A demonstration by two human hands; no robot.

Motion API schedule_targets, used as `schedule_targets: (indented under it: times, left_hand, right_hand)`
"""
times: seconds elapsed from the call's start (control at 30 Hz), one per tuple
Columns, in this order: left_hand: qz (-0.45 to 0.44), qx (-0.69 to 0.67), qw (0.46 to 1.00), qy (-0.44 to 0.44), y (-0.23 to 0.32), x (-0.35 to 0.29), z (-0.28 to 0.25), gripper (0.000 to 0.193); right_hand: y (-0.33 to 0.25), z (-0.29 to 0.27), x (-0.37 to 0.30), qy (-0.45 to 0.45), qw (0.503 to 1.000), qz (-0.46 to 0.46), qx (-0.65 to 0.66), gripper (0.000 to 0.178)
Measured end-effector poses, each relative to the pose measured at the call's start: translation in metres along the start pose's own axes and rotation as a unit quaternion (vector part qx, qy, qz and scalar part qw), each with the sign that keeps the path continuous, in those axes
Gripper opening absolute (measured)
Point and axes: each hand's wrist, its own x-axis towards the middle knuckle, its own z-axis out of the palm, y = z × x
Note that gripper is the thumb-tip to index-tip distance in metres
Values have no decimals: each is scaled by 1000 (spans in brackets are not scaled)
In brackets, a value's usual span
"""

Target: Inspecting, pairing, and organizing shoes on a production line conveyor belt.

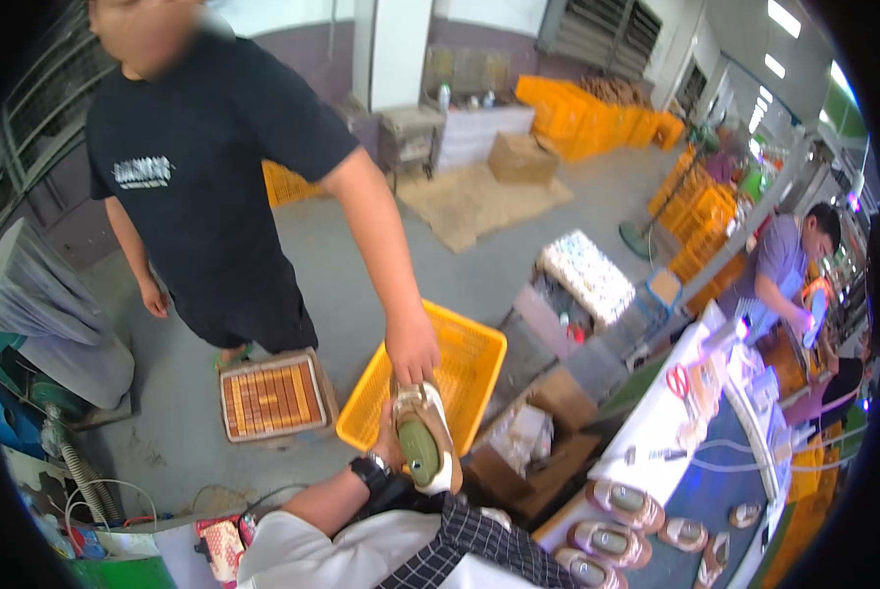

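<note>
My left hand [389, 439], with a dark watch on the wrist, is closed round the side of a tan shoe [444, 432]. The shoe has a pale sole edge, and a green piece [418, 454] fills its opening. It is held tilted above a yellow plastic crate [484, 368]. At its far end, the hand [412, 346] of a person in a black T-shirt [209, 128] touches or grips it; the fingertips are partly hidden. My right hand does not show.
Several similar shoes [609, 540] stand on the workbench [700, 491] at the right, near red-handled scissors [678, 381]. An open cardboard box [568, 401] sits beside the crate. A wooden-slatted mat [273, 398] lies before the standing person. Another person [779, 260] works farther right.
</note>
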Motion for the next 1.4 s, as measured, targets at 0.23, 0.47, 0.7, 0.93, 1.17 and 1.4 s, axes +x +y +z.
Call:
schedule_targets:
  times: [0.23, 0.47, 0.7, 0.93, 1.17, 1.4]
  left_hand:
    - [-17, -64, 996, -54, 0, 10, 5, 61]
    - [63, -35, 996, -53, 16, 6, 23, 56]
    - [154, -6, 987, -43, 46, -1, 39, 59]
    - [154, 19, 984, -89, 28, -7, 35, 51]
    - [163, 71, 974, -138, 29, -12, 39, 55]
    - [154, 197, 960, -129, 14, -21, 43, 53]
  right_hand:
    - [42, 19, 4, 45, 992, 63, 103, 35]
    - [59, 27, 14, 40, 996, 40, 69, 35]
    - [83, 41, 35, 27, 998, 27, 54, 37]
    - [97, 47, 48, 14, 999, 36, 20, 38]
    - [57, 26, 27, 5, 992, 52, 114, 36]
    - [-46, -48, -23, -104, 843, -50, 525, 39]
